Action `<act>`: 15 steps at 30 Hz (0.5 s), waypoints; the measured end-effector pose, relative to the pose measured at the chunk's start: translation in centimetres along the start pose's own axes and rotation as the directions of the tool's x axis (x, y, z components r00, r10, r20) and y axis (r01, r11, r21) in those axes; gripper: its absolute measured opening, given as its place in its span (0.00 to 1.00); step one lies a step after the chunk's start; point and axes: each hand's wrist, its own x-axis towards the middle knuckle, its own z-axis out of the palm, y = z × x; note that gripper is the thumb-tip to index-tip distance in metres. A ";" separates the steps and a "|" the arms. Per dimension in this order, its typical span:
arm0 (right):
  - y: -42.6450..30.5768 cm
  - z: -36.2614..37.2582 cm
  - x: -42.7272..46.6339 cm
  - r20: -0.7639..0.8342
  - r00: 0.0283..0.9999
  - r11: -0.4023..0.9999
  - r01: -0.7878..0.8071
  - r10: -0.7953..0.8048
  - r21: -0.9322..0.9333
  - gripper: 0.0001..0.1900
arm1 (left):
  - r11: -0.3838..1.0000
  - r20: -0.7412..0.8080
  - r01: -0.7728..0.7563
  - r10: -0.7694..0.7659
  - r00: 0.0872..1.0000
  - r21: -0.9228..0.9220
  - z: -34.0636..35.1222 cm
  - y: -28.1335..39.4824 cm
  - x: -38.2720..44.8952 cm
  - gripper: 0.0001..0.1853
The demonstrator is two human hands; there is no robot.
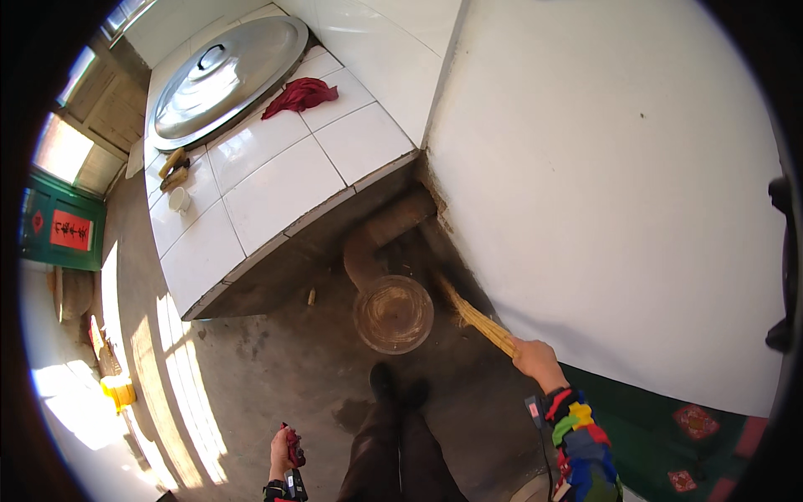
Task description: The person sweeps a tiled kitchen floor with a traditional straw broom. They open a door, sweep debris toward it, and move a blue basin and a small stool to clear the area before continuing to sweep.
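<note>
My right hand (539,364) grips the handle of a yellow straw hand broom (484,321). The broom's head reaches down and away into the shadowed corner beside the white wall, where its bristles look blurred. Left of the broom stands a round, brown-topped metal stove or drum (394,314), dusty on top. Behind it, a brown elbow pipe (367,251) runs towards the corner under the tiled counter. Low in the view, my left hand (281,450) is closed around a bunched dark red cloth (293,445).
A white-tiled counter (282,169) juts out at left, bearing a large metal lid (232,78), a red cloth (302,97), corncobs (174,170) and a white cup (179,200). The white wall (596,188) bounds the right side. A small corncob piece (312,297) lies on the floor.
</note>
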 end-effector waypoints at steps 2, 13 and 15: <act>0.6 -1.6 -2.6 0.008 1.000 1.000 0.012 -0.012 0.015 0.29 | 0.999 0.027 0.045 -0.044 0.999 -0.024 0.3 -0.1 0.2 0.12; -5.1 -0.8 9.7 0.008 0.998 0.925 0.059 -0.067 0.375 0.32 | 0.992 0.052 0.115 -0.113 0.992 -0.042 0.0 -2.1 1.3 0.15; -3.2 -2.4 8.3 0.057 0.998 0.971 -0.011 -0.003 0.241 0.31 | 0.993 0.055 0.112 -0.110 0.992 -0.043 0.0 -2.1 1.0 0.15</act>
